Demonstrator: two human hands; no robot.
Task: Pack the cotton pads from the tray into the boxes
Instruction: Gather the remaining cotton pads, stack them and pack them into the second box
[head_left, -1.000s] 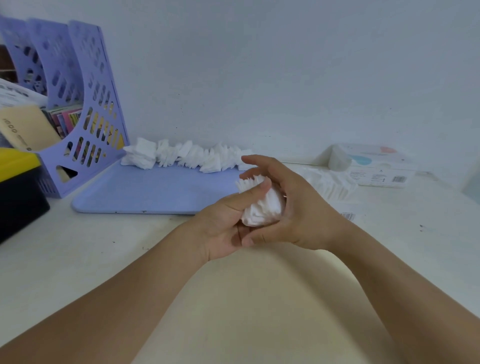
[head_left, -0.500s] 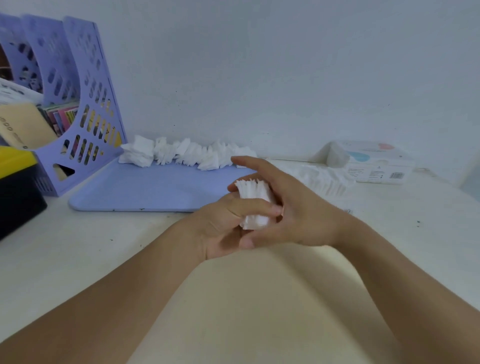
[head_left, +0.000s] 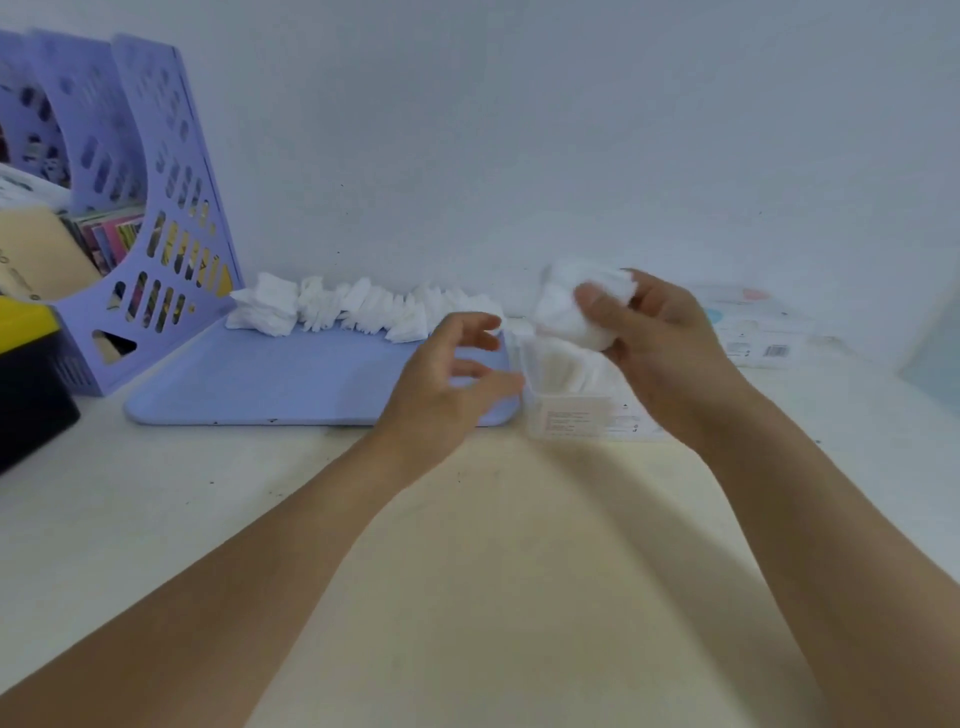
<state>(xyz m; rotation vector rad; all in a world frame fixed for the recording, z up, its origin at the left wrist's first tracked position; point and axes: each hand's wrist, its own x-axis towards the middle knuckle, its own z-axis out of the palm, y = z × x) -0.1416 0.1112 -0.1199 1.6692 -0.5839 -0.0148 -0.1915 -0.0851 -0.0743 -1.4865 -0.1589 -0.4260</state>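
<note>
Right hand (head_left: 660, 358) is clamped on a bunch of cotton pads (head_left: 576, 306), thumb across the front, fingers wrapped behind; the bunch is held just above the open box (head_left: 571, 400) that sits against the right edge of the tray (head_left: 291, 384). Left hand (head_left: 447, 374) is released, fingers loosely curled, nothing held, hovering over the tray's right end beside the box.

Handling, as judged: pads are very light, soft and compressible, slightly fluffy at the edges. No breakage risk, but a stack is easily fanned out or shed a pad at a time if gripped loosely. Best taken across the flat faces of the stack, squeezed from both sides so the sheets are kept aligned; edge grips are expected to splay it. The box looks thin-walled and light, so it may be shifted when the bunch is pushed in; bracing by the free hand is probably needed.

More pads are already seen inside the box. A long row of pads (head_left: 363, 312) is left along the far edge of the tray, against the wall, so the task is judged well short of done. A second, closed box (head_left: 753, 322) lies further right.

Pose: both forearms are extended forward over the table (head_left: 467, 571), wrists roughly level, right wrist raised a little and turned inward toward the box opening.
</note>
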